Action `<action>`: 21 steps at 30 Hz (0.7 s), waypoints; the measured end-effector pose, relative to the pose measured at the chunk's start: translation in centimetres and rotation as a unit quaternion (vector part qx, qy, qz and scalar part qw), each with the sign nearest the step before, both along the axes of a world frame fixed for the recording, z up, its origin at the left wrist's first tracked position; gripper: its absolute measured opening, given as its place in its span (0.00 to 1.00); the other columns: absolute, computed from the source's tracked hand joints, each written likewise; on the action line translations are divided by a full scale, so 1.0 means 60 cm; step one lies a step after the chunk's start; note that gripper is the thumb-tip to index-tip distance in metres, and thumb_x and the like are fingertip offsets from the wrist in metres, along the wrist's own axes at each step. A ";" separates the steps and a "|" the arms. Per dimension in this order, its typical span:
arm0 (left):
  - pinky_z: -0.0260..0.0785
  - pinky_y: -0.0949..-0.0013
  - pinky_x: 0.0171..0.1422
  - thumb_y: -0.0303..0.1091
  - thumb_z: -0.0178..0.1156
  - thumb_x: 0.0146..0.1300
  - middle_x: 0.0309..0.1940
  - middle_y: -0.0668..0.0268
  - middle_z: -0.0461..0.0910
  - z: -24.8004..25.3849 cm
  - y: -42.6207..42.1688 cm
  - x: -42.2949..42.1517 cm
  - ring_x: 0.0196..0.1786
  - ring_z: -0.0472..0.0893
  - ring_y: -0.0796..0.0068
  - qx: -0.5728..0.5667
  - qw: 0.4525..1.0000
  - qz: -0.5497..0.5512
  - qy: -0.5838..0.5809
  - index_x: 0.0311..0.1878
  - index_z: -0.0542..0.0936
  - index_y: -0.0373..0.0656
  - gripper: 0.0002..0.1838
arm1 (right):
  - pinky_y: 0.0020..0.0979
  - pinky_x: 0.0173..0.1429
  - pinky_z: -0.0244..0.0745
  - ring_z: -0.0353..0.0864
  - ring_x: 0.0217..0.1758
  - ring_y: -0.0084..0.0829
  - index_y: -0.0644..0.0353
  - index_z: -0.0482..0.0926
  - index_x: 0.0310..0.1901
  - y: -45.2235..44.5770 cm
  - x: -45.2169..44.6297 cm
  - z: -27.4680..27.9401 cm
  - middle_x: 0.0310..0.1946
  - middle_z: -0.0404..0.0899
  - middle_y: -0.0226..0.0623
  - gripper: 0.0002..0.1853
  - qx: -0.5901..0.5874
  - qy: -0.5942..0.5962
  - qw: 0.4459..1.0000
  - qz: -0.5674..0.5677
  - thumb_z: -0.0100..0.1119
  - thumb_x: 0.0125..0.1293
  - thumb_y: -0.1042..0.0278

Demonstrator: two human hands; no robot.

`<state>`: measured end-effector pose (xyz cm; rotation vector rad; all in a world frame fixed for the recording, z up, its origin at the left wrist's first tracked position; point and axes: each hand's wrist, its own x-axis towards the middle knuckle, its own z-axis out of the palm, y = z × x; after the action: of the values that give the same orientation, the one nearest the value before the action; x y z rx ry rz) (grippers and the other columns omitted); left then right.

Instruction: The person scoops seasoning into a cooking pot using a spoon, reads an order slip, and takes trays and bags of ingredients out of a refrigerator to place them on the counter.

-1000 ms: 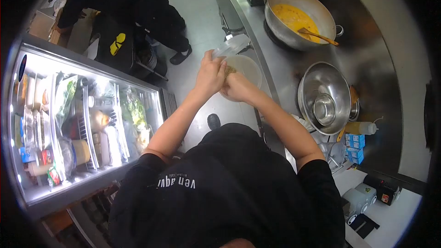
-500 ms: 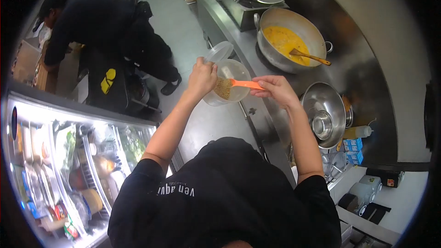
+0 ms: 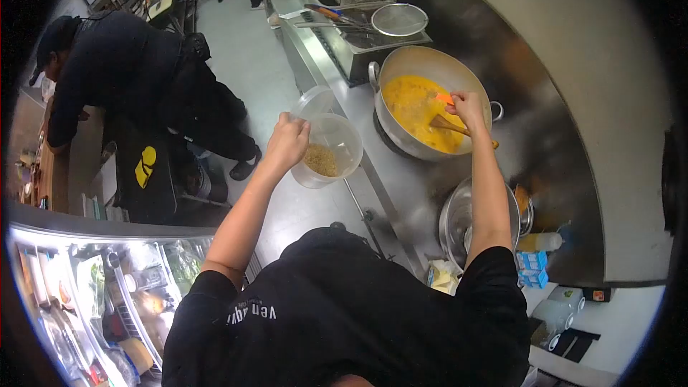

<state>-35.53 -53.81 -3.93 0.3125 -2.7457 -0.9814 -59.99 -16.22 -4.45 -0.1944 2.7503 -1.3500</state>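
Observation:
My left hand (image 3: 288, 145) grips a translucent plastic tub (image 3: 344, 145) by its rim, together with its clear lid (image 3: 315, 102). The tub tilts and shows a brown granular seasoning (image 3: 320, 161) at its bottom. Over the large metal pot (image 3: 408, 59), my right hand (image 3: 469, 109) is closed on an orange spoon (image 3: 444, 98). The spoon's bowl is small and partly blends with the yellow stew (image 3: 412, 100) beneath it. A wooden spatula (image 3: 448, 125) rests in the stew, its handle leaning on the pot's rim and passing behind my right wrist.
A round strainer (image 3: 400, 20) and long utensils lie over metal bins behind the pot. Metal bowls (image 3: 453, 218), a squeeze bottle (image 3: 541, 242) and blue cartons (image 3: 532, 269) stand to the right. Another person (image 3: 136, 72) bends over the left counter; a lit fridge (image 3: 107, 236) is lower left.
My right hand has moved from the tub to above the pot, carrying the orange spoon. The view has shifted, and the tub stays in my left hand.

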 end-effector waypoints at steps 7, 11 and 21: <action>0.67 0.50 0.58 0.39 0.49 0.66 0.51 0.41 0.69 -0.018 -0.029 -0.040 0.51 0.74 0.42 -0.016 0.999 0.033 -0.026 0.45 0.80 0.36 0.17 | 0.43 0.39 0.74 0.81 0.34 0.47 0.60 0.80 0.50 0.001 -0.033 -0.015 0.33 0.81 0.49 0.15 0.420 0.340 0.834 0.111 0.49 0.63 0.75; 0.69 0.50 0.57 0.38 0.50 0.66 0.54 0.41 0.67 -0.005 -0.038 -0.051 0.53 0.73 0.42 -0.045 0.998 0.043 -0.024 0.44 0.80 0.35 0.17 | 0.42 0.43 0.74 0.80 0.38 0.49 0.56 0.81 0.49 -0.160 0.159 0.174 0.35 0.81 0.47 0.18 0.241 0.290 0.901 0.212 0.52 0.58 0.80; 0.73 0.51 0.52 0.35 0.51 0.65 0.54 0.41 0.67 0.016 -0.041 -0.059 0.53 0.72 0.42 -0.122 0.987 -0.022 0.103 0.42 0.78 0.31 0.15 | 0.45 0.44 0.75 0.81 0.38 0.51 0.67 0.81 0.36 -0.471 0.278 -0.004 0.33 0.80 0.57 0.08 0.103 0.048 0.930 0.350 0.54 0.59 0.74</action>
<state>-39.08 -56.25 -2.98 0.1025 -2.6525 -0.6368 -43.32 -44.49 -4.72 -1.1206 2.4617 -0.8645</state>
